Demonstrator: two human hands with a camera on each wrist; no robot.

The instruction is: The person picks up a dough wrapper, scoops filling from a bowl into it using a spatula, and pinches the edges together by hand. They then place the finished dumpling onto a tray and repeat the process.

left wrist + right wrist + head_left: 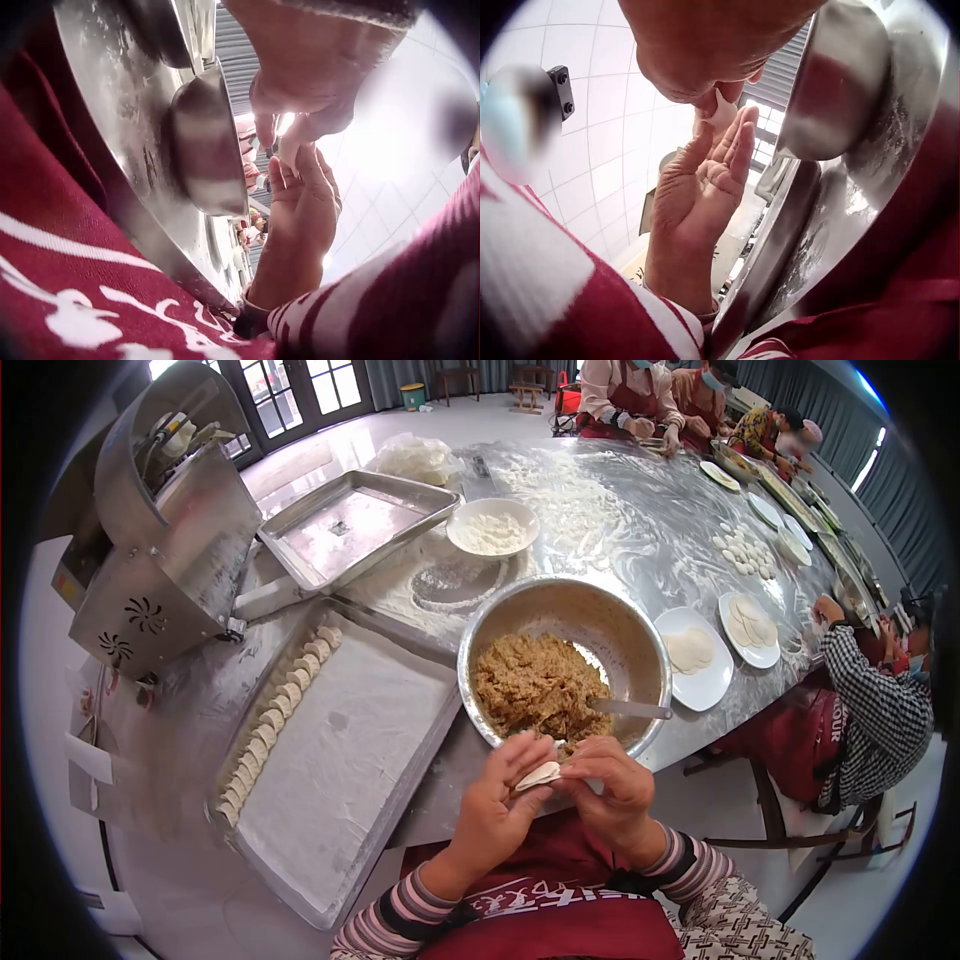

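A folded white dumpling (538, 776) is between my two hands, just in front of a large steel bowl (655, 660). My left hand (497, 800) holds one side of it between thumb and fingers. At its other end, my right hand (612, 792) pinches the dough edge with its fingertips. In the right wrist view the pale dough (721, 112) shows between the left thumb and fingers. Brown filling (535, 678) heaps up in the bowl, and a spatula handle (632, 708) leans out of it to the right.
Left of the bowl lies a lined tray (350, 760) with a row of dumplings (275, 720) along its far-left side. Behind are a metal tray (360, 525), a flour bowl (492, 528) and a steel machine (165, 550). Plates of wrappers (690, 652) stand right, near a seated person (870, 700).
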